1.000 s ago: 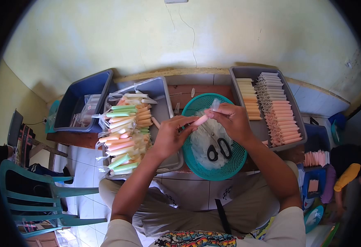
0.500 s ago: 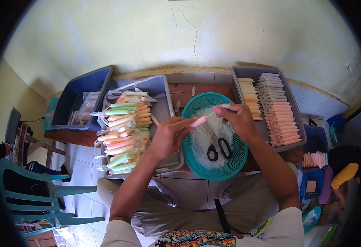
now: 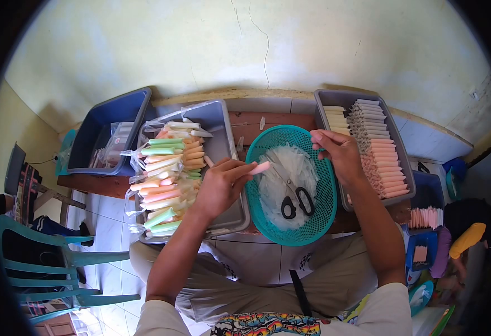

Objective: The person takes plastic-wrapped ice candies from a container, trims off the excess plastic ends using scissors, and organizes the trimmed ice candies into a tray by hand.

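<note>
My left hand (image 3: 221, 186) is closed on a pink ice pop (image 3: 261, 168), a slim plastic-wrapped stick jutting right over the basket. My right hand (image 3: 337, 150) is above the basket's right rim, thumb and fingers pinched; I cannot make out what, if anything, is between them. Below is a teal mesh basket (image 3: 328, 215) with clear plastic scraps (image 3: 276, 204) and black-handled scissors (image 3: 297, 204). On the left, a grey tray (image 3: 226, 215) holds bundled ice pops in green, orange, pink and white. A second grey tray (image 3: 400, 134) on the right holds neat rows of pale and pink ones.
A dark blue bin (image 3: 83, 148) with plastic packs stands at the far left, near a green plastic chair (image 3: 38, 266). The trays rest on a reddish-brown bench (image 3: 279, 120) against the wall. At the far right, a person in a yellow sleeve (image 3: 469, 239) is beside blue containers (image 3: 433, 193).
My right hand has moved right and slightly up, away from the ice pop. My left hand, still holding it, has shifted a little left and down. The strand between the hands is gone.
</note>
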`<action>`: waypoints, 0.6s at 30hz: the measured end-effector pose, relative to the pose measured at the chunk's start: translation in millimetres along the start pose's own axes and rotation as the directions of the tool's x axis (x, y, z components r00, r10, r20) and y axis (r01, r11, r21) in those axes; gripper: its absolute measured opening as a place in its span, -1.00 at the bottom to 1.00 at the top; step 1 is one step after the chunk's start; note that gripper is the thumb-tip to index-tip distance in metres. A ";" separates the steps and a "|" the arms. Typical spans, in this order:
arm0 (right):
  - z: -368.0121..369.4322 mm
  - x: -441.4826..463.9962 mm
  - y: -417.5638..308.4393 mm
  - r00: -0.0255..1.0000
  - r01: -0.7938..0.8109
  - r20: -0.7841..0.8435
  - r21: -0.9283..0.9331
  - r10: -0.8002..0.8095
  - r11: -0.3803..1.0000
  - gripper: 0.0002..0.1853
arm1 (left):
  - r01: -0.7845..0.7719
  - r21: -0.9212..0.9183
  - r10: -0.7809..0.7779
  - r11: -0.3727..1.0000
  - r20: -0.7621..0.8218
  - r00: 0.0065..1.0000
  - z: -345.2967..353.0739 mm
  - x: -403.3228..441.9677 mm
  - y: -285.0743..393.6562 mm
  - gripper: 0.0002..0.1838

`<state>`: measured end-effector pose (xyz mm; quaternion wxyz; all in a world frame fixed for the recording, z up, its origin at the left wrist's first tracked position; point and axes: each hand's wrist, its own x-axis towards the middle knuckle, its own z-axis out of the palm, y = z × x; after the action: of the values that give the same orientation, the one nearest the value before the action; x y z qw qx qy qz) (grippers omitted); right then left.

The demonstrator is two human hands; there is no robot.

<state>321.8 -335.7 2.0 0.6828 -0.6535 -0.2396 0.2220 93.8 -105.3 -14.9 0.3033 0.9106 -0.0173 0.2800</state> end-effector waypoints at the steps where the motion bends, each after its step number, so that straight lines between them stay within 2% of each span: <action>1: -5.8 2.0 -1.2 0.999 0.049 -0.007 -0.043 -0.049 0.998 -0.69 | -0.002 -0.001 0.002 1.000 0.000 1.000 -2.1 0.3 0.6 -0.57; 8: -3.0 -7.3 1.2 0.998 0.053 -0.009 -0.150 -0.055 0.987 -0.69 | 0.038 0.007 -0.037 0.999 -0.050 0.998 -6.4 0.1 2.7 -0.54; 10: 1.5 -11.8 -2.9 0.999 0.035 0.014 -0.238 -0.033 0.971 -0.70 | 0.033 0.006 -0.033 0.999 -0.051 0.998 -5.0 0.2 2.5 -0.54; 14: 7.9 -19.1 -4.2 0.998 0.052 0.061 -0.290 -0.036 0.956 -0.72 | 0.024 0.001 -0.024 1.000 -0.051 0.998 -4.9 1.1 5.1 -0.54; 16: 17.1 -24.1 -1.0 0.952 0.304 0.169 -0.398 -0.256 0.866 -0.72 | 0.028 -0.001 -0.028 1.000 -0.050 0.998 -4.9 1.7 7.2 -0.54; 18: 26.1 -28.2 -4.8 0.948 0.311 0.208 -0.440 -0.241 0.843 -0.71 | 0.005 0.010 -0.004 1.000 -0.045 0.999 -4.3 2.8 8.6 -0.54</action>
<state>283.5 -332.8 6.6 0.5111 -0.7391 -0.4262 0.1036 92.3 -109.4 -6.0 0.2996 0.9056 -0.0069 0.3000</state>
